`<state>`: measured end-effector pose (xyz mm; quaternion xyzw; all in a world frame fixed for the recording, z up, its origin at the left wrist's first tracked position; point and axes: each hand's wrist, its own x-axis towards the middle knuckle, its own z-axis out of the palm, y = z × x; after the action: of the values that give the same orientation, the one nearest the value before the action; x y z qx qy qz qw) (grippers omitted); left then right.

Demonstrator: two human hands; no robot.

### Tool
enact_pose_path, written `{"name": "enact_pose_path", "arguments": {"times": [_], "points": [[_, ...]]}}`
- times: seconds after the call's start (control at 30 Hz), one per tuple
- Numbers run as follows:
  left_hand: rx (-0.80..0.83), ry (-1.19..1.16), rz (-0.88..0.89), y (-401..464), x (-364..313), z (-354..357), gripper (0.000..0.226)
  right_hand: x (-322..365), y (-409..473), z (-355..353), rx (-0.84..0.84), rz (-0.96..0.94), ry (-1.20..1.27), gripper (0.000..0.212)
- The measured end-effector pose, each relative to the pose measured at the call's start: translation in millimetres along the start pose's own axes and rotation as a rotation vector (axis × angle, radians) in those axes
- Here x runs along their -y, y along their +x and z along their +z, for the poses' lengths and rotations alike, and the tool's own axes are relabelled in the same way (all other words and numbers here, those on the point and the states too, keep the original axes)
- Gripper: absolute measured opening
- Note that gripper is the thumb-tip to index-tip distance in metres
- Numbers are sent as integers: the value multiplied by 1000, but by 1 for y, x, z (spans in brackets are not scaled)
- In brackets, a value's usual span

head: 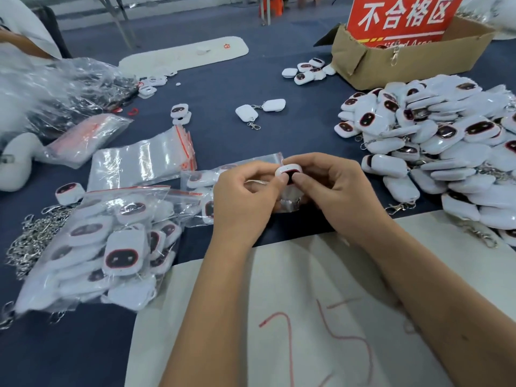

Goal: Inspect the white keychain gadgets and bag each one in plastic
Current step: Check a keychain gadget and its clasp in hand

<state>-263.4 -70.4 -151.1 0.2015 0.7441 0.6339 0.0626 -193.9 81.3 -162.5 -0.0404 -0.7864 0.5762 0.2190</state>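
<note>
A white keychain gadget [289,171] with a dark oval face is held up between both hands over the blue table. My left hand [245,196] pinches its left edge, and my right hand [332,188] pinches its right side with thumb and fingers. Its metal ring hangs below, inside what looks like a small clear plastic bag [290,203]. A large heap of unbagged gadgets [435,143] lies to the right. Bagged gadgets [111,247] are piled at the left. A stack of empty zip bags [145,160] lies behind them.
A cardboard box [405,57] with a red sign [402,18] stands at the back right. A few loose gadgets [259,110] lie mid-table. Loose metal chains [30,238] lie at the left edge. White paper marked in red [307,317] covers the near table. Another person's sleeve [19,29] shows at the far left.
</note>
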Motion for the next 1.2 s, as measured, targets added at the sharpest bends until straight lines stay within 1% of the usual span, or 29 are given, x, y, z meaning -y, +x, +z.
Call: {"name": "enact_pose_path", "arguments": {"times": [0.13,0.27,0.43,0.5,0.7,0.83,0.97,1.2], "points": [[-2,6,-53,2,1,1,4,-2,-1,-2,19,40,84,17],[-14,-16,-101,4,2,4,4,-3,0,-2,34,41,61,17],[24,-80,-110,5,2,2,3,-3,0,-3,27,47,67,14],[18,-63,-104,5,1,1,5,-3,1,-4,34,46,42,14],[28,-40,-93,5,2,0,1,-3,0,-4,35,56,60,13],[30,-50,-98,4,1,1,7,-3,0,-4,17,72,81,14],[56,-77,-114,4,0,1,22,-3,0,-4,-5,113,140,14],[58,-83,-152,3,-1,4,26,1,0,-7,13,188,242,14]]}}
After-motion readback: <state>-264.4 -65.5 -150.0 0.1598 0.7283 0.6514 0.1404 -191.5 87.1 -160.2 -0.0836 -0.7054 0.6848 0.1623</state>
